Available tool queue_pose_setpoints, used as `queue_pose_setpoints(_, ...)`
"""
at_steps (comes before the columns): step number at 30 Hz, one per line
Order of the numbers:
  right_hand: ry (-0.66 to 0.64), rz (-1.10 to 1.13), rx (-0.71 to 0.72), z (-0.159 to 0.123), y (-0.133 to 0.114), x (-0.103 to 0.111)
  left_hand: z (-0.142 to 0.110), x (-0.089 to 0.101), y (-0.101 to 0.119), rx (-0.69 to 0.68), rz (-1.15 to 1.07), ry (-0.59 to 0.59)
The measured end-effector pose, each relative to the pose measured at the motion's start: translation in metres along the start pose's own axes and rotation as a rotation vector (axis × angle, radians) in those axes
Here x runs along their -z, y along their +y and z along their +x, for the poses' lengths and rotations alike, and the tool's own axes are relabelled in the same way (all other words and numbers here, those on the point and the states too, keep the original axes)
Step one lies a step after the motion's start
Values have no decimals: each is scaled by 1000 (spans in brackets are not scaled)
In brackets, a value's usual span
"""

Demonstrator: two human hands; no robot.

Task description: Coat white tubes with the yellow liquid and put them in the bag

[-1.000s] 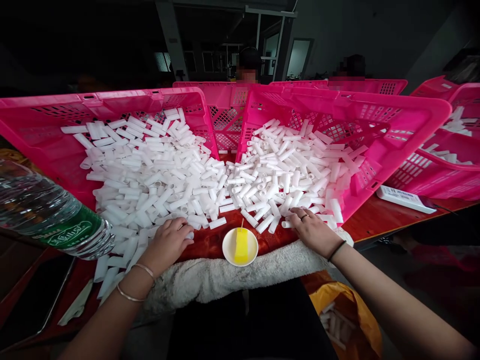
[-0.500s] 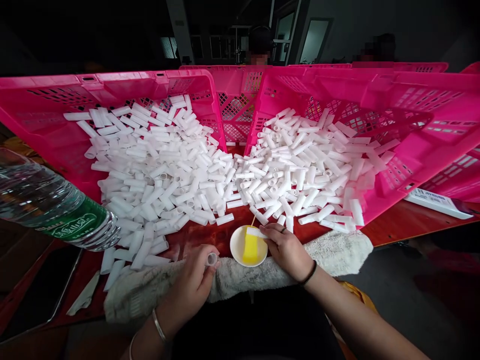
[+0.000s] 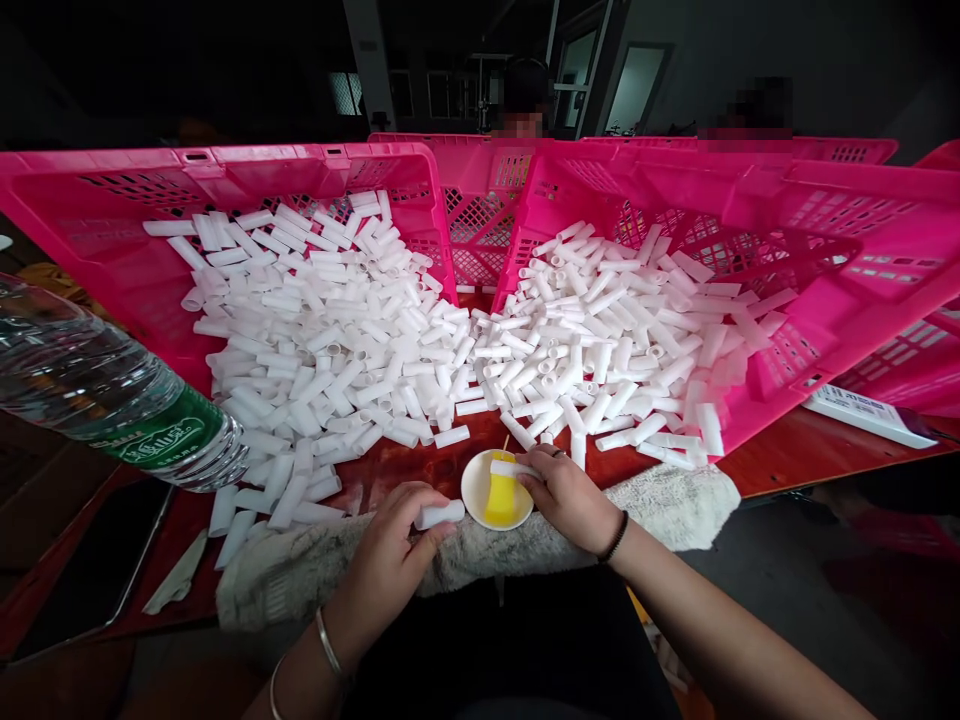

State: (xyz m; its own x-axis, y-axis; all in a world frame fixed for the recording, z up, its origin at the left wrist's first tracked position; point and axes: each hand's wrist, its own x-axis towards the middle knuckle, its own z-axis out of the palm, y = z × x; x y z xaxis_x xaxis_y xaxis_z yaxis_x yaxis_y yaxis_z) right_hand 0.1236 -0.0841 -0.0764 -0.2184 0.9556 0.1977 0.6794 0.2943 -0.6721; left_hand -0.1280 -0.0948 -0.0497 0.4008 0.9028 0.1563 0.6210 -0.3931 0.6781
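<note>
My left hand [image 3: 401, 540] is closed on a short white plastic tube [image 3: 440, 514], lying sideways between thumb and fingers just left of a small white bowl [image 3: 474, 487]. Over the bowl, my right hand [image 3: 568, 492] pinches another white tube [image 3: 507, 467], held roughly level. Inside the bowl sits something bright yellow [image 3: 500, 500], with a thin stick [image 3: 506, 442] rising at its far edge. Both wrists are above a rolled, pale fluffy towel [image 3: 667, 510] along the table's front edge.
Large heaps of white tubes [image 3: 322, 330] spill from two tipped pink crates [image 3: 67, 200] onto the red table [image 3: 780, 450]. A big water bottle [image 3: 172, 430] leans in at left, near a dark phone [image 3: 90, 570]. A white box [image 3: 870, 415] lies at right. A person [image 3: 521, 95] is beyond the crates.
The tube in my left hand has turned from end-on to sideways, pointing toward the bowl. My right hand stays over the bowl with its tube. The whole view has shifted slightly.
</note>
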Motion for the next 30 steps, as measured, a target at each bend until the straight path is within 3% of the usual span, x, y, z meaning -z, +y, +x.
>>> queue_pose_setpoints(3, -1, -78, 90, -2, -1, -2, -2, -3, -4, 4, 127, -74)
queue_pose_setpoints(6, 38, -46, 93, -5, -4, -2, -1, -7, -3, 33, 320, -123)
queue_pose_setpoints(8, 34, 61, -12, -7, -5, -1, 2, -10, 1, 41, 364, -108)
queue_pose_setpoints(11, 24, 166, -167, -11, -7, 1, 10, -18, 4, -11, 219, -70)
queue_pose_setpoints(17, 60, 76, 141, -19, -4, -6, 29, -40, 1, -90, 48, -99)
queue_pose_setpoints(19, 70, 130, 84, -23, -2, -9, 32, -43, 2, -77, 33, -106)
queue_pose_setpoints(22, 79, 323, -131, -27, 0, -11, 33, -44, 3, -46, 5, -107)
queue_pose_setpoints(24, 70, 317, -181, -29, -1, -12, 33, -45, 2, -37, -3, -97)
queue_pose_setpoints(28, 133, 83, 57, -32, -4, -12, 32, -48, -3, -37, -6, -73)
queue_pose_setpoints(30, 162, 73, 110, -32, -3, -13, 33, -50, -5, -48, -4, -57)
